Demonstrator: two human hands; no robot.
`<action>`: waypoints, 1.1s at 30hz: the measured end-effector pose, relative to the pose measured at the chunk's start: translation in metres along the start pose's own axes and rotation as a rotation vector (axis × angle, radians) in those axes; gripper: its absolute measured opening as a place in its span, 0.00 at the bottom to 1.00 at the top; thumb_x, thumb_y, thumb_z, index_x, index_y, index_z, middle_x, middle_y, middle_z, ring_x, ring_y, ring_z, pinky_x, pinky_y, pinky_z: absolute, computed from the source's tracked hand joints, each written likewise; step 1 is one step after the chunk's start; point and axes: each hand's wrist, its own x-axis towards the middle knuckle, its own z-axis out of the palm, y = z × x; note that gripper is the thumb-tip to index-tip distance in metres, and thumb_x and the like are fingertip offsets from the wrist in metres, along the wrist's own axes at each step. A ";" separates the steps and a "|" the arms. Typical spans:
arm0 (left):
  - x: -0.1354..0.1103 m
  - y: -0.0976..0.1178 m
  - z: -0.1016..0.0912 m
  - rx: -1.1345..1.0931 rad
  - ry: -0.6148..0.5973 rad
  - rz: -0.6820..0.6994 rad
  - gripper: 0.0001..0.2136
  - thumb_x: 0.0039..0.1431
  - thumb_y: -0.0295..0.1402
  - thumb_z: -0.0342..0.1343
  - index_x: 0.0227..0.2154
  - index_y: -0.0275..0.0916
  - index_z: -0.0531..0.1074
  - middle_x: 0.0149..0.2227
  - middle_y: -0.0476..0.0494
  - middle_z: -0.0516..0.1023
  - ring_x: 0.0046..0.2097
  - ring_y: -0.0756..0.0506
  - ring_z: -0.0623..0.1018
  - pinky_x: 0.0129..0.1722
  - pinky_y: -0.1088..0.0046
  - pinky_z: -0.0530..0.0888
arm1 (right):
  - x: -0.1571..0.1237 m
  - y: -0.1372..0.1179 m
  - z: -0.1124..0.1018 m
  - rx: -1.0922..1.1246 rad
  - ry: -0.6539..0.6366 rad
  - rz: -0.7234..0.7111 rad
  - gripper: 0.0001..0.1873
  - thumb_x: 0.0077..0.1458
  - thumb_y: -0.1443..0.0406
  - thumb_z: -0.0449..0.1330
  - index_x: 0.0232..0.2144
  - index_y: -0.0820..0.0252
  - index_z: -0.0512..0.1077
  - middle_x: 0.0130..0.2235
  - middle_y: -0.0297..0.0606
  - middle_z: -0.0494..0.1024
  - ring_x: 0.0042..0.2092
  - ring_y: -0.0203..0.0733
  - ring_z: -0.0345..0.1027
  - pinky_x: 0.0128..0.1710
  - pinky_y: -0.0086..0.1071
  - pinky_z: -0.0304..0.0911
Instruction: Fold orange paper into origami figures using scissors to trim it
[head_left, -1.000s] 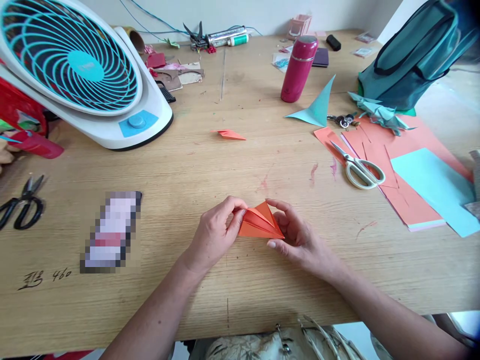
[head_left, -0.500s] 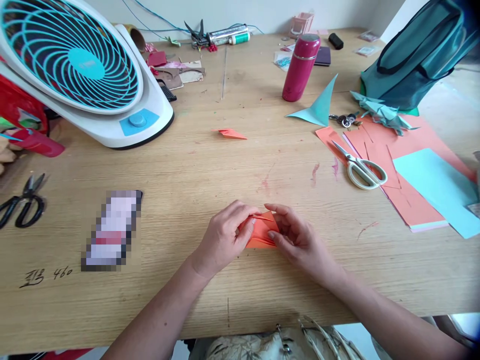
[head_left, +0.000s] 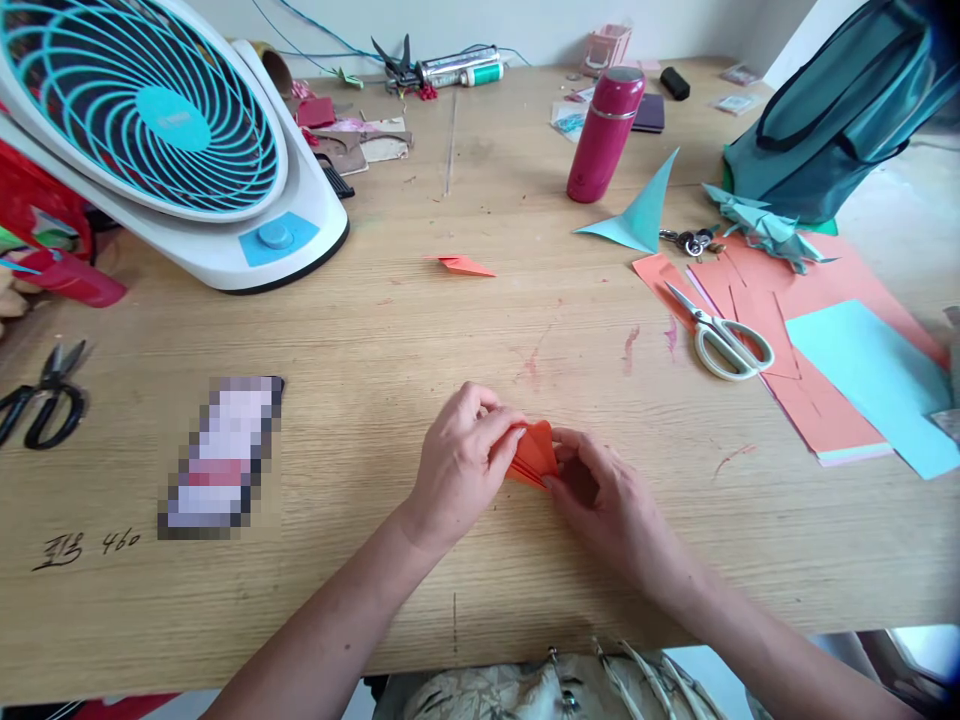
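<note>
A small folded sheet of orange paper (head_left: 534,452) is held between my two hands, over the front middle of the table. My left hand (head_left: 466,445) pinches its left side between thumb and fingers. At the right edge, my right hand (head_left: 600,490) grips it with the thumb low and the fingers behind. Several layered folds show along the paper's lower side; its left part is hidden by my left fingers. Farther back on the wood lies a small folded orange paper piece (head_left: 463,266), apart from both hands.
White-handled scissors (head_left: 727,340) lie on orange sheets (head_left: 832,410) at right, beside a light blue sheet (head_left: 870,370). A magenta bottle (head_left: 606,135), folded teal paper (head_left: 641,215) and a teal bag (head_left: 825,120) stand behind. Left are a fan (head_left: 300,220), a blurred phone (head_left: 221,450) and black scissors (head_left: 52,395).
My left hand has shifted its pinch slightly up and right on the orange paper. The paper now looks narrower and tilted, with its upper part bent. My right hand has moved slightly lower.
</note>
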 end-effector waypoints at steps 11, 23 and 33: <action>-0.005 0.008 0.015 0.160 -0.152 0.119 0.09 0.67 0.23 0.50 0.42 0.38 0.74 0.44 0.44 0.74 0.32 0.52 0.77 0.31 0.77 0.73 | -0.002 0.005 -0.005 -0.139 0.072 0.029 0.20 0.56 0.72 0.60 0.50 0.54 0.68 0.39 0.36 0.77 0.38 0.43 0.71 0.41 0.38 0.65; -0.011 0.005 0.031 0.354 -0.055 0.191 0.12 0.69 0.28 0.52 0.53 0.38 0.66 0.37 0.45 0.75 0.31 0.49 0.77 0.25 0.74 0.69 | 0.001 0.010 -0.001 -0.073 0.124 0.069 0.21 0.54 0.71 0.62 0.51 0.55 0.67 0.36 0.34 0.77 0.36 0.42 0.71 0.39 0.37 0.65; -0.003 0.007 0.030 -0.135 -0.086 -0.061 0.05 0.66 0.25 0.54 0.41 0.40 0.71 0.38 0.48 0.79 0.37 0.49 0.79 0.37 0.74 0.73 | 0.000 0.004 -0.004 0.002 0.117 0.045 0.14 0.56 0.72 0.60 0.45 0.55 0.71 0.40 0.35 0.75 0.36 0.40 0.68 0.38 0.35 0.63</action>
